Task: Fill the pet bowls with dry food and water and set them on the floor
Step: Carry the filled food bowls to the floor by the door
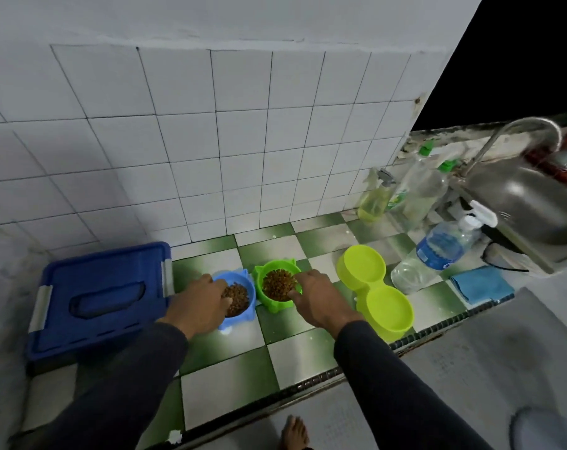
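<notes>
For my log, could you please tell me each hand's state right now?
Left hand: grips the blue plastic kibble bowl.
Right hand: grips the green plastic kibble bowl.

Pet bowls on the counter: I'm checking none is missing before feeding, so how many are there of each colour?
Blue bowl, with dry food, left hand on it: 1
Green bowl, with dry food, right hand at its rim: 1
Yellow-green double bowl, no food in it: 1
Total: 3
</notes>
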Demonstrator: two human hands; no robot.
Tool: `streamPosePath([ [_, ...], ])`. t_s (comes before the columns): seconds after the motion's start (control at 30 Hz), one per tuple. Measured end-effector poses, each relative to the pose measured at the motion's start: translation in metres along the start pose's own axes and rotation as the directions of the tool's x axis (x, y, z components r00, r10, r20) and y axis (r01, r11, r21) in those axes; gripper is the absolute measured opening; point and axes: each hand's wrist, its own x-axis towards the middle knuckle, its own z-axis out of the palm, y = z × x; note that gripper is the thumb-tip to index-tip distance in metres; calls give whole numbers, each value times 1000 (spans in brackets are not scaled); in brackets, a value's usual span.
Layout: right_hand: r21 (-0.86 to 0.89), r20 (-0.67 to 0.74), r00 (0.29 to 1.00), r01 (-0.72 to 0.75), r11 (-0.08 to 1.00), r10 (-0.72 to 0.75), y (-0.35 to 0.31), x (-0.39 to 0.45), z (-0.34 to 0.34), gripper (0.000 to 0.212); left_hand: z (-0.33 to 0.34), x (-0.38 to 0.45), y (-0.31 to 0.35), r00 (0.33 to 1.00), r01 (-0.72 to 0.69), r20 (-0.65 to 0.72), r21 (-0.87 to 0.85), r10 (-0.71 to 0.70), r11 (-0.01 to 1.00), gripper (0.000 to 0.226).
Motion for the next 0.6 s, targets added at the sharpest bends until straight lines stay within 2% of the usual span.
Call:
streamPosePath([
  [0.23, -13, 110, 991, 77, 997, -75, 29, 39, 6, 39, 34, 10, 3, 987, 159, -1, -93, -160, 983, 51],
  [0.43, -41, 196, 974, 126, 991, -116, 44, 57, 22, 44, 64, 10, -1, 956, 286, -12, -201, -294, 937, 51],
  [0.6, 2, 235, 968, 88, 996, -86, 50, 69, 37, 53, 81, 14, -2, 941, 311, -36, -307, -337, 900, 53],
])
